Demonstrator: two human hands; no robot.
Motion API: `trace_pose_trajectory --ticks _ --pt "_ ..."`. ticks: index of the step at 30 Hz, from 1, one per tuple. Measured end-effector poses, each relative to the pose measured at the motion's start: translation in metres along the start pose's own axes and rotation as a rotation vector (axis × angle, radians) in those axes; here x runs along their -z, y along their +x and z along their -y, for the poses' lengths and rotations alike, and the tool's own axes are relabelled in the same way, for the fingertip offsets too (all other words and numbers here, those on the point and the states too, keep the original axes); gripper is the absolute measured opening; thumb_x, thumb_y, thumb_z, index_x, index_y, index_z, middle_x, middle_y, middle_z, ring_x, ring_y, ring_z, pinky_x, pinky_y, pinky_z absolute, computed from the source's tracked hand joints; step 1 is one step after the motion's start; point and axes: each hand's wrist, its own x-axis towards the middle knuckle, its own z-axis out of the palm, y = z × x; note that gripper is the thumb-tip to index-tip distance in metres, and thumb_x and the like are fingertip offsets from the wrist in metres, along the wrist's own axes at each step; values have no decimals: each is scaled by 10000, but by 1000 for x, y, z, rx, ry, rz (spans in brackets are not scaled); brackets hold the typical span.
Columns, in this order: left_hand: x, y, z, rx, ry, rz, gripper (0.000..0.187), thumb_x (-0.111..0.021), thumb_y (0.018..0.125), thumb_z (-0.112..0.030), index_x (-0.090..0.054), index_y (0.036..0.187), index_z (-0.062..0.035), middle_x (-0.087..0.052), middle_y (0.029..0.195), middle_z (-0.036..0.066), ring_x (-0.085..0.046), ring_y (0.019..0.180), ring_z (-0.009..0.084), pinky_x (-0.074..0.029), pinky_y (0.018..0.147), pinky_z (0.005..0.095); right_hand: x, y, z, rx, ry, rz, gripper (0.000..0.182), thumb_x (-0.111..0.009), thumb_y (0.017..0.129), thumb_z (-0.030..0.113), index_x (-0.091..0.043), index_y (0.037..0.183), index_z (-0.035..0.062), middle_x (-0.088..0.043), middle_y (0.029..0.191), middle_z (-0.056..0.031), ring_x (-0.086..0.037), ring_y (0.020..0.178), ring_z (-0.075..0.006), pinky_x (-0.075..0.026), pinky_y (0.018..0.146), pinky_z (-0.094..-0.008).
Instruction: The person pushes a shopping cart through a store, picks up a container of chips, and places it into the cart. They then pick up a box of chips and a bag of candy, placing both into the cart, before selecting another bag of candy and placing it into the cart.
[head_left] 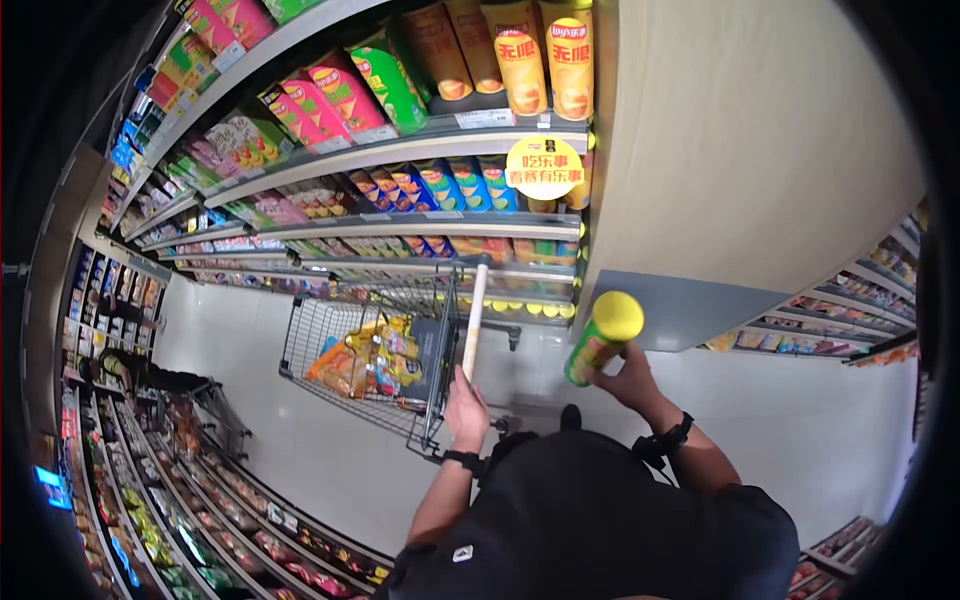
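My right hand [632, 385] is closed around a green chip canister [584, 352] with a yellow lid, held tilted above the floor. The lid faces up toward me, and my fingers cover part of the label. At the near end of the shopping cart's handle [476, 320], my left hand [465, 412] is wrapped on the bar. The wire shopping cart [330, 385] stands to my left. In its basket lie several orange and yellow snack packages [365, 355], beside a dark grey panel [432, 350].
Shelves with several chip canisters [520, 65] rise in front, carrying a round yellow sign [545, 168]. A pale wooden panel [740, 130] stands at the right. Packaged-goods shelves [200, 500] line the lower left. Another person [150, 372] is beside another cart [220, 415] at the far left.
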Motion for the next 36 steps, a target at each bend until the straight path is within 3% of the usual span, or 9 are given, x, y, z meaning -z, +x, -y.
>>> trace_pose_trajectory --ticks 11,17,23,26,29,31,33,35,36 --pt "0 6 10 62 30 62 559 -576 1008 -201 -391 1522 -81 -630 1170 199 -647 1032 417 -548 835 527 46 -19 -34 -100 185 -223 664 -872 804 184 -537 1346 -3 -675 1247 -151 -663 1154 -255 -512 1022 -413" --pt "16 11 14 96 69 150 557 -562 1018 -201 -374 1528 -77 -633 1233 250 -658 1049 438 -548 843 531 41 0 -36 -171 7 -94 634 -864 795 186 -564 1316 -14 -686 1226 -161 -659 1172 -276 -493 1043 -406" --pt "10 21 47 31 -55 32 523 -592 1011 -225 -436 1493 -94 -673 1169 216 -669 1026 427 -538 847 525 22 47 19 -69 -95 45 616 -890 752 141 -619 1291 17 -700 1221 -148 -662 1175 -271 -495 1039 -396" --pt "31 39 56 255 -146 377 549 -645 985 -287 -455 1464 -98 -716 947 208 -695 956 417 -534 788 519 17 76 42 -56 -147 23 605 -898 737 146 -643 1278 50 -705 1219 -130 -667 1161 -269 -515 1009 -392" --pt "20 64 98 239 -459 515 472 -706 967 -369 -617 1348 -104 -723 906 182 -715 845 340 -559 776 443 10 107 83 -37 -230 8 631 -905 710 129 -639 1277 65 -693 1243 -120 -668 1152 -276 -529 992 -393" --pt "24 92 99 285 -593 452 509 -732 956 -352 -637 1327 -16 -715 871 160 -705 788 264 -556 742 379 0 126 124 200 -161 -40 679 -876 683 71 -606 1307 82 -646 1297 -103 -625 1206 -249 -498 1032 -382" --pt "31 133 98 100 -613 308 469 -730 960 -300 -643 1303 8 -708 834 138 -691 747 246 -546 710 353 -4 150 123 469 -540 -90 806 -887 647 43 -537 1372 92 -573 1372 -101 -548 1301 -235 -445 1107 -387" --pt "64 183 65 -26 -666 134 368 -721 961 -200 -659 1255 10 -690 818 126 -663 702 239 -531 676 355 -16 184 147 751 -108 -267 849 -887 677 68 -475 1420 68 -539 1383 -129 -516 1332 -258 -424 1129 -401" --pt "87 210 44 -122 -605 34 359 -728 945 -163 -653 1252 8 -703 886 140 -681 753 272 -533 688 380 -19 196 166 780 -157 -301 870 -886 691 79 -446 1441 58 -530 1383 -141 -519 1327 -273 -425 1130 -408"
